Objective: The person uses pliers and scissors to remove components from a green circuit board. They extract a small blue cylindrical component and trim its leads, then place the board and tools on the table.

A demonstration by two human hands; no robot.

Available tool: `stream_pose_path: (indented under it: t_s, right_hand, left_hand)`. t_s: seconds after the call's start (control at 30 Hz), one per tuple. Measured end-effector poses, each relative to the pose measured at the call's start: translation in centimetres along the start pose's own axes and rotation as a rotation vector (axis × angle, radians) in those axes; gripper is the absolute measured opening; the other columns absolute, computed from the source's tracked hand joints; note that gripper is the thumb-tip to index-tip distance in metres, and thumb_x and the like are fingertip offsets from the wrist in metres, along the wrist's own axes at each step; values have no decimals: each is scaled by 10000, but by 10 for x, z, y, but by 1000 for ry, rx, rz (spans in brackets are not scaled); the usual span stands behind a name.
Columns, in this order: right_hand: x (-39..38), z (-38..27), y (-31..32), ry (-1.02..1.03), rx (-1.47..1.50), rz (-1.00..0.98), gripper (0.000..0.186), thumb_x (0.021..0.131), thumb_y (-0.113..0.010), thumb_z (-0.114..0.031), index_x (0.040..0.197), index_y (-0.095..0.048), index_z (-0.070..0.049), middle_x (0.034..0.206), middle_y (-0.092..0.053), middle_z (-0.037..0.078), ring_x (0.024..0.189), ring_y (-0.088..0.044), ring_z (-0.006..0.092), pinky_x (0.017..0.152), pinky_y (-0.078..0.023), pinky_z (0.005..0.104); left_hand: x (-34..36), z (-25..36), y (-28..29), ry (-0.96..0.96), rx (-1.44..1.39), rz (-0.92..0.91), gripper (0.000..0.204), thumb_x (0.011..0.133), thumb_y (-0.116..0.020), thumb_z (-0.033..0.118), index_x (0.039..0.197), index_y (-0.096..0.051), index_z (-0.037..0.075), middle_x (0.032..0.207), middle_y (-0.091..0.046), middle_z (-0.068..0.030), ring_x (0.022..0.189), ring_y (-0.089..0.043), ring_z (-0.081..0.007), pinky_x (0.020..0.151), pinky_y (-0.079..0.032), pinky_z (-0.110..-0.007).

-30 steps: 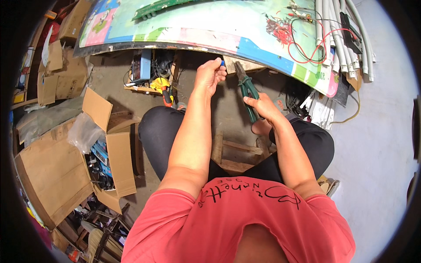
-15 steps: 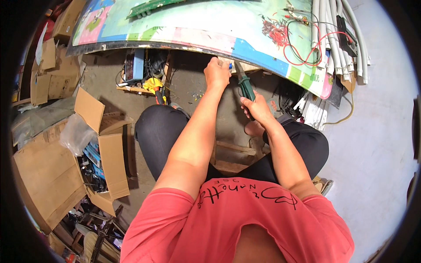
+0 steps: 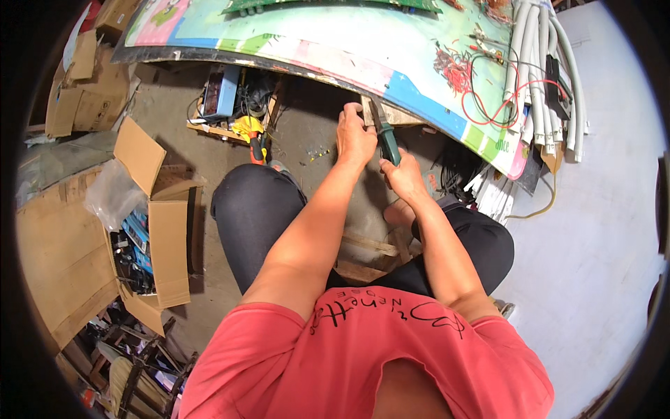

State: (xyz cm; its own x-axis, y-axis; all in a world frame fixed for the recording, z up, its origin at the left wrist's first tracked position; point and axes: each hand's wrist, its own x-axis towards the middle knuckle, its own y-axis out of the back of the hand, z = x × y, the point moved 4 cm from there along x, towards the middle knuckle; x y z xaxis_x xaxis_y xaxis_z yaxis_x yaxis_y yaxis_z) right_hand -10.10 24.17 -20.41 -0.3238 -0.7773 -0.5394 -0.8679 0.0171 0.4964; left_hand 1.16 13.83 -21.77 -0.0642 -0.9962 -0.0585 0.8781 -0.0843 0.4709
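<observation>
My right hand [image 3: 405, 177] is wrapped round the handles of green-handled shears [image 3: 388, 144]. Their dark metal head points away from me, over a pale wooden board [image 3: 400, 116] that sticks out below the table's near edge. Just left of the shears is my left hand [image 3: 356, 141], its fingers bent and close to the end of that board. Whatever those fingers pinch is hidden or too small to make out. Both forearms reach forward between my bent knees.
The table [image 3: 279, 43] bears a green circuit board [image 3: 328, 5], red wire scraps [image 3: 455, 70], test leads and grey tubes [image 3: 537, 77]. Beneath it stands a wooden crate [image 3: 218, 130] with tools. An open carton [image 3: 171, 244] with blue packages lies at left; black cables [image 3: 457, 166] hang at right.
The whole view has shifted, so the table sits lower and more to the right. A small blue thing beside my left fingertips no longer shows. My right hand keeps hold of the shears.
</observation>
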Motion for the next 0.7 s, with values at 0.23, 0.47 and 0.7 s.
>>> stream_pose_path:
  t_s: [0.23,0.47,0.7]
  right_hand:
    - [-36,-67,26,409,90,277,272,828,-615,-129,1056,-531,-6,847,-632,236,829,-623,412,708,-467,407]
    - [10,-1,0,-51,-117,-22,313,850,-581,-237,991,-565,41,894,-623,306,950,-585,465,811,-457,477]
    - [6,-18,9,96,-90,71,279,853,-600,-225,976,-564,23,841,-630,270,865,-602,452,746,-461,457]
  left_hand:
    - [0,2,3,-5,-19,-53,517,671,-691,-27,1124,-458,60,858,-502,-107,803,-534,-285,743,-459,-391]
    - [3,1,-3,-95,-6,-20,482,672,-654,-58,1107,-482,58,856,-506,-119,767,-542,-282,709,-468,-391]
    - [3,6,0,-43,-19,-49,455,691,-643,-56,1099,-475,56,898,-521,-147,830,-548,-322,746,-467,-406]
